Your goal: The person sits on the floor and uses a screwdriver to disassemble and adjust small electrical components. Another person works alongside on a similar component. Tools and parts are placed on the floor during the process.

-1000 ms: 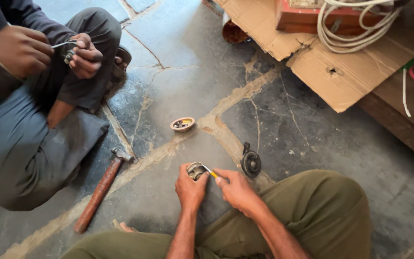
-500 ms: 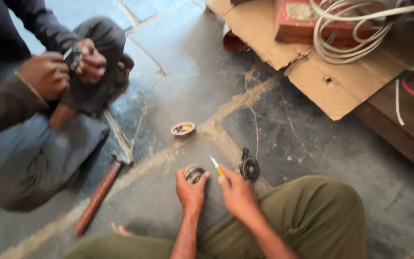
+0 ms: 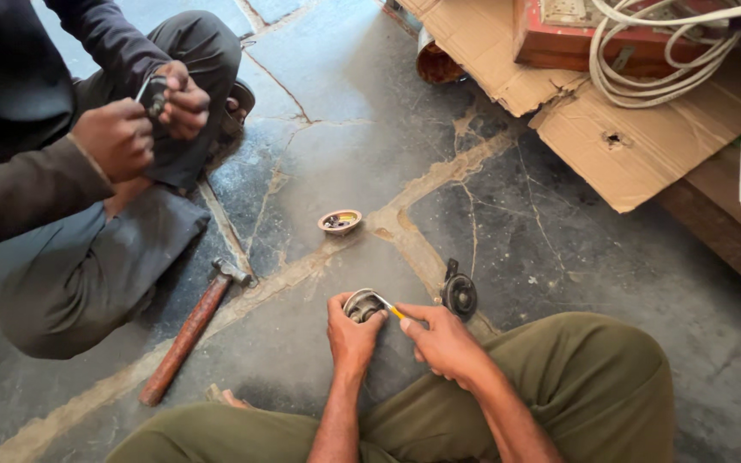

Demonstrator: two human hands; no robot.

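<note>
While a co-worker sat at the left edge, both of that person's hands (image 3: 143, 120) were closed around a small dark part (image 3: 156, 93) held up over the knees. Below them a hammer (image 3: 192, 330) lay slantwise on the stone floor (image 3: 345, 103), its head toward the middle and its handle running down to the left. Bare floor stretched between the hammer and the cardboard, cracked and patched, with open room on either side of a small round dish (image 3: 340, 221) that stood alone near the centre; something dark lay inside it, too small to make out. Nearer the wearer, the left hand (image 3: 351, 330) gripped a round metal part (image 3: 362, 304), fingers curled about its rim. The right hand (image 3: 443, 339) pinched a yellow-handled screwdriver (image 3: 388, 307), its tip set into the metal part. Just beside that hand a black disc (image 3: 458, 293) stood on edge on the floor. At the upper right, cardboard (image 3: 636, 146) lay over the floor's edge, bearing a red box (image 3: 559, 39) with white cable (image 3: 662, 60) coiled across it.
</note>
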